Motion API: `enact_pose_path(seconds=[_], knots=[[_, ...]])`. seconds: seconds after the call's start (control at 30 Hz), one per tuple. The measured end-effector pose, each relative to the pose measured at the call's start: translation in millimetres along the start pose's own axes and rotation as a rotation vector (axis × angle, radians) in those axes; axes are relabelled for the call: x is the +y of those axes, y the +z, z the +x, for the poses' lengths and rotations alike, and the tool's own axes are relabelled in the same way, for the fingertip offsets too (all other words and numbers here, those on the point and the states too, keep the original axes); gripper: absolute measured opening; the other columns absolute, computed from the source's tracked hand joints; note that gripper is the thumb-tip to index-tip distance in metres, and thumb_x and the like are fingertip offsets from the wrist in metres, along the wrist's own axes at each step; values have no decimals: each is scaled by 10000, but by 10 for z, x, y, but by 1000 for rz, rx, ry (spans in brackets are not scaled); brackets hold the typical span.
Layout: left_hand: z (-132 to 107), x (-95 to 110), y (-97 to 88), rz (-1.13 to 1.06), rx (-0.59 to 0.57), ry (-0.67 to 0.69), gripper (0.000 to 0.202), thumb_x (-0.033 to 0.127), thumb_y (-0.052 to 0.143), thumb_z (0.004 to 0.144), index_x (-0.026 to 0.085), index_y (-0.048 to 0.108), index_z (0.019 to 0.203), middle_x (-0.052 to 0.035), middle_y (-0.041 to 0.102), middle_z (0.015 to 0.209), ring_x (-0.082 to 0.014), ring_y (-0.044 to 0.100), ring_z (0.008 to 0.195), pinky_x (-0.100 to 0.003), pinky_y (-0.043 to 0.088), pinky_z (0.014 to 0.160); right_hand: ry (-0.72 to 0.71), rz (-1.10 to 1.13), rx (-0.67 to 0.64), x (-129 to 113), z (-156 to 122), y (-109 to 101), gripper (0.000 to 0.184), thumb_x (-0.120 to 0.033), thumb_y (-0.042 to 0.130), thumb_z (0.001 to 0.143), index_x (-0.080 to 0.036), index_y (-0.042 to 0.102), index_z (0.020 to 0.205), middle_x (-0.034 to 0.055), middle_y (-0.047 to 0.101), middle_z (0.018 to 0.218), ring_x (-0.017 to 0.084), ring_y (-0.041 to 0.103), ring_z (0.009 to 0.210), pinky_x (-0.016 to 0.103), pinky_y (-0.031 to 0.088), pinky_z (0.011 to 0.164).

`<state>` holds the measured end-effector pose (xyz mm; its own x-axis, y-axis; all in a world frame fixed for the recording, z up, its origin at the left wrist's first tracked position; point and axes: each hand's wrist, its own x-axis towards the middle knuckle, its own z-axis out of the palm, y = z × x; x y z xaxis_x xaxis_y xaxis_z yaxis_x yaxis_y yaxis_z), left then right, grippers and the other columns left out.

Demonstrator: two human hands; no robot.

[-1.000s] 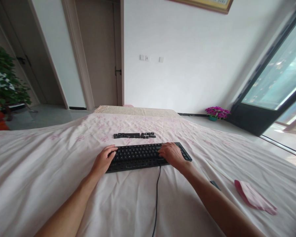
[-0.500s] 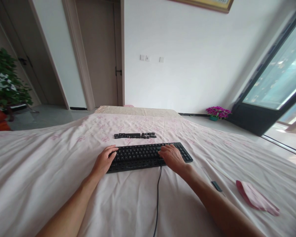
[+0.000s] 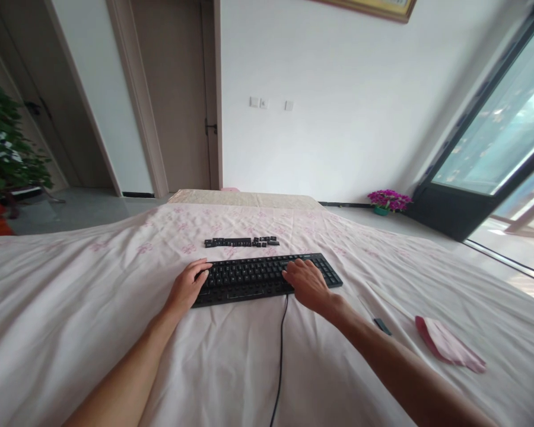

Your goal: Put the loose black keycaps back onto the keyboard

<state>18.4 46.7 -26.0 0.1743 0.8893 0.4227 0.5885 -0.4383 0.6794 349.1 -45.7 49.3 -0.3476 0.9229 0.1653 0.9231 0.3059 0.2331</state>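
A black computer keyboard [image 3: 244, 273] lies on the pale bedsheet, its nearest rows bare of keycaps. At its left end is my left hand [image 3: 187, 286], with thumb and fingers closed around the edge and corner. My right hand [image 3: 307, 282] is over the right part of the keys, its fingers bent and pressed together. Whatever lies under those fingertips is hidden. Just beyond the keyboard, several loose black keycaps [image 3: 239, 242] are lined up in rows, a long space bar among them. A black cable [image 3: 280, 350] runs from the keyboard's near edge towards me.
Right of my right forearm lie a small dark flat piece [image 3: 382, 326] and a folded pink cloth [image 3: 449, 345]. The bedsheet [image 3: 231, 362] is wrinkled. Farther off are a wall, doors, a leafy plant [image 3: 13, 142] and a pot of magenta flowers [image 3: 389, 200].
The whole view has shifted slightly, so things appear a little further left and higher. Both hands keep their places on the keyboard, with no clear change in grip.
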Motion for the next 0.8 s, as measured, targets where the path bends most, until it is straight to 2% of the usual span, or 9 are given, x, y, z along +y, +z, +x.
enact_pose_path(seconds=[0.07,0.13,0.23,0.3,0.4,0.5,0.63,0.7,0.8], knots=[[-5,-15,-3,-14,20,0,324,336,435,843,224,653,1055,-34,582,1251,-194,521,1181,-350,359,1068,80,126,37,146,-30,11,337,-101,446,843,-267,668,1034,30,637,968,173,512,905,290,324,784],[-9,-39,-5,-32,50,-11,333,342,436,843,216,640,1074,-38,591,1244,-195,525,1180,-345,360,1069,248,229,146,315,-116,56,403,-101,409,847,-286,660,1103,12,653,998,166,532,919,266,354,786],[-12,-88,4,-68,94,-84,362,352,442,841,206,611,1126,-52,614,1218,-202,553,1153,-348,390,1045,498,272,293,525,-335,175,389,-173,396,871,-278,648,1148,18,653,1072,186,541,945,271,387,807],[-12,-121,21,-102,113,-136,389,360,445,840,198,588,1162,-66,625,1207,-207,580,1122,-352,418,1018,606,266,321,597,-488,268,375,-253,392,899,-275,608,1205,23,630,1152,204,531,994,292,387,849],[-17,-155,49,-147,142,-164,413,354,441,842,188,558,1201,-84,629,1202,-207,597,1100,-358,434,1002,750,262,287,605,-643,396,431,-346,342,931,-224,510,1309,64,583,1247,236,513,1070,338,369,907],[-32,-157,52,-127,156,-161,407,346,424,853,197,551,1210,-88,634,1197,-208,593,1110,-371,423,1013,800,278,242,562,-692,491,472,-353,297,945,-160,460,1344,97,564,1274,242,492,1135,345,328,968],[-85,-80,21,-7,113,-170,396,353,394,874,213,557,1206,-82,621,1225,-222,580,1129,-393,424,1006,851,294,218,558,-693,554,490,-358,293,943,-145,428,1364,109,550,1291,242,476,1175,329,303,987],[-132,-13,13,91,67,-142,411,359,372,886,204,549,1224,-88,601,1253,-231,556,1161,-402,412,1014,896,323,180,580,-695,566,502,-365,278,945,-134,416,1369,125,554,1283,242,487,1169,327,311,974],[-212,81,21,213,27,-69,444,350,346,900,176,513,1273,-99,558,1306,-220,505,1221,-385,368,1054,884,333,146,608,-704,581,506,-370,266,948,-130,415,1368,139,560,1273,242,492,1168,329,311,968]])
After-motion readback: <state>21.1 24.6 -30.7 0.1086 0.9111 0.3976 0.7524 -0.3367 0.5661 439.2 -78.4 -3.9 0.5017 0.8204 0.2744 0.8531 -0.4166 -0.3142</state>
